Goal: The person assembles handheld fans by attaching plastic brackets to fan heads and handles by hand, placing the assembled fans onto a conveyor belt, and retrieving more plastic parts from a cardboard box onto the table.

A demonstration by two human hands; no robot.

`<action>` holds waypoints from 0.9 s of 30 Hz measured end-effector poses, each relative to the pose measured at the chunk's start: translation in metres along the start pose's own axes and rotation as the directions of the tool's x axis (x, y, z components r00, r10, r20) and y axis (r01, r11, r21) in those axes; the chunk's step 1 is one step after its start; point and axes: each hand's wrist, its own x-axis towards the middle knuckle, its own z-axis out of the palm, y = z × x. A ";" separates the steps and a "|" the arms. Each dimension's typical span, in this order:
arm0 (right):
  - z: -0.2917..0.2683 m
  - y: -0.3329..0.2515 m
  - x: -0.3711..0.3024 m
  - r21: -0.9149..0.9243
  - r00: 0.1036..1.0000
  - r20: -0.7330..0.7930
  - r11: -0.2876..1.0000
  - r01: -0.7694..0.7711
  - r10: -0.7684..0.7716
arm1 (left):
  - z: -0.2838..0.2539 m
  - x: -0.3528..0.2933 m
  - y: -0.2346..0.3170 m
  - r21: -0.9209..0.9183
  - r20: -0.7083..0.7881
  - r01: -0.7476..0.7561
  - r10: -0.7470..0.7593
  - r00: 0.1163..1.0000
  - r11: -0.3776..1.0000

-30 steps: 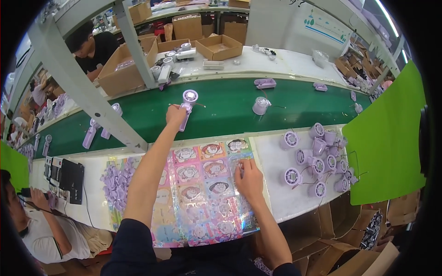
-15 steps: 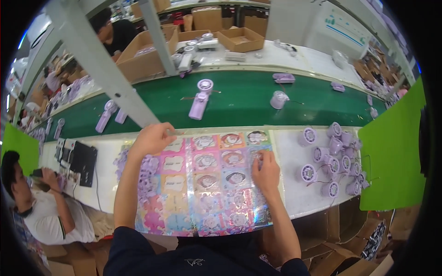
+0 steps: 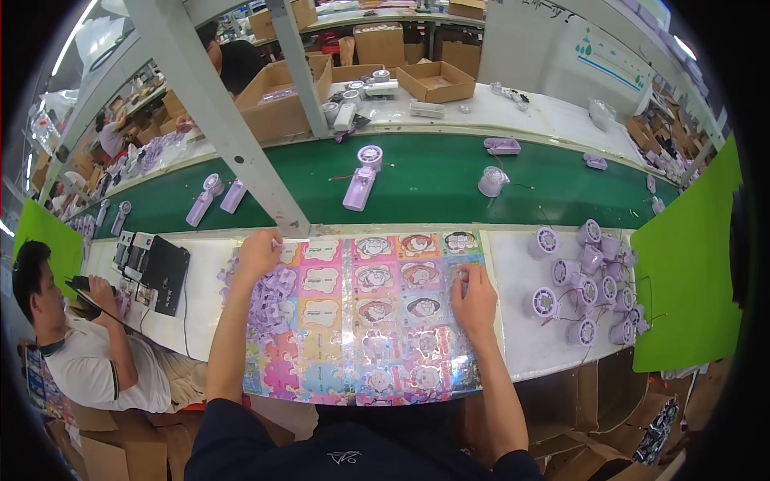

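A colourful, shiny printed sheet (image 3: 321, 341) with rows of cartoon cards lies flat on the bench in front of me. My left hand (image 3: 258, 255) is over its far left corner, fingertips drawn together; what they pinch, if anything, is too small to make out. Just below that hand, small lilac plastic parts (image 3: 271, 303) lie heaped on the sheet's left side. My right hand (image 3: 475, 301) rests at the sheet's right edge with its fingers curled in; their tips are partly hidden, and I cannot see what is in them.
Lilac round fan housings (image 3: 543, 302) with wires stand grouped on the right. Beyond the bench runs a green conveyor belt (image 3: 417, 196) carrying a lilac handheld fan (image 3: 362, 180) and other parts. A grey post (image 3: 216, 120) rises at the left. A co-worker (image 3: 104, 345) sits left, near a black panel (image 3: 167, 276).
My left hand has moved from above the sheet's far edge back to the corner by the lilac heap, and its fingers have closed. My right hand stays on the sheet. The view has shifted slightly.
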 end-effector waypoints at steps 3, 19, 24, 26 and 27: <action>0.001 0.004 -0.001 -0.024 1.000 -0.001 1.000 0.004 -0.004 | -0.015 -0.009 0.040 -0.118 -0.027 -0.001 -0.003 1.000 0.993; -0.013 -0.014 -0.007 0.104 0.974 0.105 0.976 0.192 -0.203 | 0.050 -0.031 0.242 -0.680 -0.265 -0.444 0.370 0.890 0.583; -0.011 -0.007 -0.013 0.081 0.966 0.057 0.965 0.249 -0.254 | 0.065 -0.045 0.267 -0.825 -0.076 -0.318 0.466 0.882 0.467; -0.005 -0.001 -0.012 0.098 0.975 0.040 0.972 0.212 -0.216 | 0.070 -0.051 0.264 -0.777 -0.136 -0.364 0.429 0.893 0.513; -0.004 0.000 -0.012 0.116 0.983 0.025 0.978 0.176 -0.180 | 0.072 -0.056 0.261 -0.724 -0.198 -0.404 0.393 0.898 0.558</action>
